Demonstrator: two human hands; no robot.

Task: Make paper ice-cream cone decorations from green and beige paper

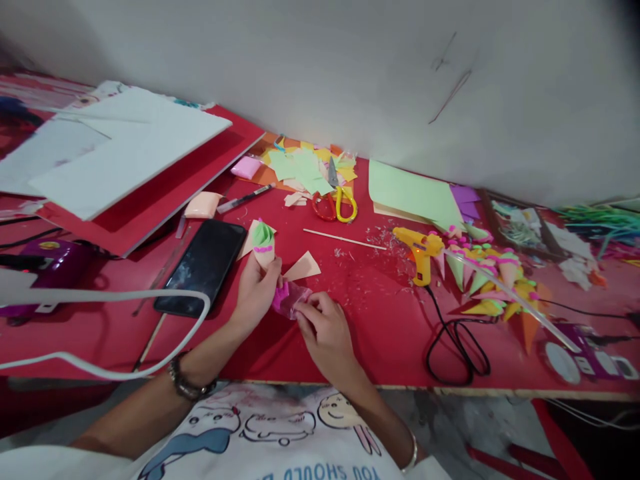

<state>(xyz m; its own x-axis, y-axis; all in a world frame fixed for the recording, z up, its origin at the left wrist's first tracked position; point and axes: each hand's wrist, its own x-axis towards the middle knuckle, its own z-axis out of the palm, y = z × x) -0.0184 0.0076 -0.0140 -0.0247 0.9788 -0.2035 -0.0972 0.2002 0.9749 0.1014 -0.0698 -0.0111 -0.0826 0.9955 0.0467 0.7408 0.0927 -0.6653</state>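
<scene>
My left hand [257, 288] is closed round a small paper ice cream cone [263, 241], peach with a green folded top and a bright pink rim. Between my two hands lies a clear plastic packet [290, 300] with something bright pink in it. The fingers of my right hand [324, 323] pinch the packet's right end; the left fingertips are at its other end. Just beyond them, a peach paper piece [303, 267] rests on the red table [380, 333]. Another pale paper piece is partly hidden behind the cone.
A black phone [203, 267] and a white cable [195, 327] are at left. Scissors [334, 203] lie by paper scraps at the back. A yellow glue gun [419, 252] with a black cord stands right, beside a pile of finished paper cones [493, 273]. White boards [135, 147] lean over the back left.
</scene>
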